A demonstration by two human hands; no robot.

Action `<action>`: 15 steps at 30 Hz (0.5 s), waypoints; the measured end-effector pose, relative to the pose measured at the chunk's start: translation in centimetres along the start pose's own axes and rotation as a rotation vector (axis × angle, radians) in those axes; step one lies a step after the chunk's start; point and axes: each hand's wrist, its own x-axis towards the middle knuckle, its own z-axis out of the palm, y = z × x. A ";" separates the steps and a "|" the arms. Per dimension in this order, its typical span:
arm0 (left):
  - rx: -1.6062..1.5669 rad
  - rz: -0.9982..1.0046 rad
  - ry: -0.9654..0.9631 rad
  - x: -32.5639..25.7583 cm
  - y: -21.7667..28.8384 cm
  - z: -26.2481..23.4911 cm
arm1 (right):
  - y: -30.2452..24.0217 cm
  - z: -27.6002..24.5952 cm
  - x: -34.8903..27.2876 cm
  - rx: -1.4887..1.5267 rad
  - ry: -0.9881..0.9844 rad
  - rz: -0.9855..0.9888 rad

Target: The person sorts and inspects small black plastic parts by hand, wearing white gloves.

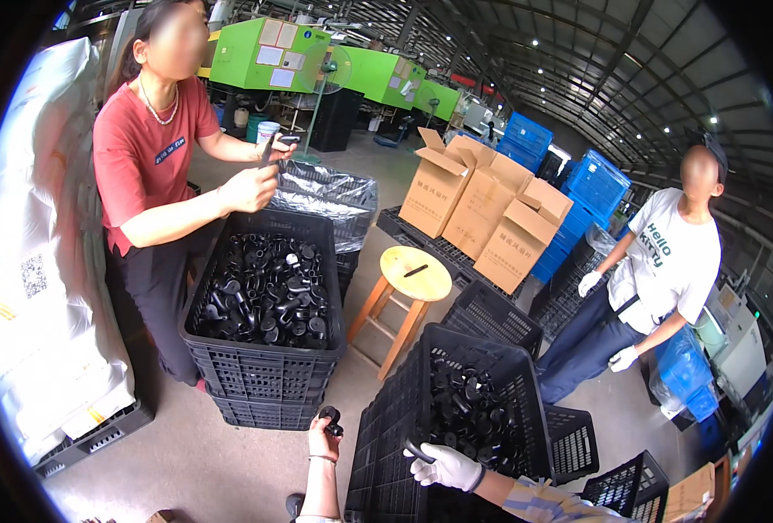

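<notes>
We take directions from the stool [395,261], twelve o'clock being straight ahead. At seven we find the left hand [323,442], bare, its fingers clamped on a black piece [330,419]; we cannot tell whether it is one piece or more. Near six we find the right hand [449,468], gloved, its fingers closed on a curved piece [418,451] above the near side of the front crate [384,427].

As to progress, we judge the handling of pieces to be under way and far from exhausted. At five o'clock, the front crate holds a heap of loose parts [469,405]. At nine, the side crate [264,368] holds another large heap [269,292]. We cannot tell which heap is finished and which is waiting, nor do we see any mark separating the two. Neither held piece is set down yet.

At ten, we note a co-worker [155,166] also holding a dark piece [289,139]. At three, we note a second person [670,253] with gloved hands. Between one and two, we note three cartons [478,209], their contents hidden from us.
</notes>
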 end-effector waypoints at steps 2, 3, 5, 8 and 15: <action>0.026 -0.016 0.003 -0.1 0.1 0.1 | 0.0 0.0 0.1 -0.006 0.003 0.002; 0.026 -0.016 0.003 0.0 0.2 0.1 | 0.0 0.0 0.1 -0.011 0.008 0.004; 0.036 -0.021 0.018 -0.1 0.1 0.0 | 0.0 -0.1 0.1 -0.006 0.001 0.004; 0.012 -0.016 0.012 -0.1 0.2 0.2 | 0.1 -0.2 0.1 0.004 -0.006 0.000; 0.019 -0.029 0.032 0.0 0.3 0.2 | -0.2 0.2 0.0 -0.025 0.013 -0.002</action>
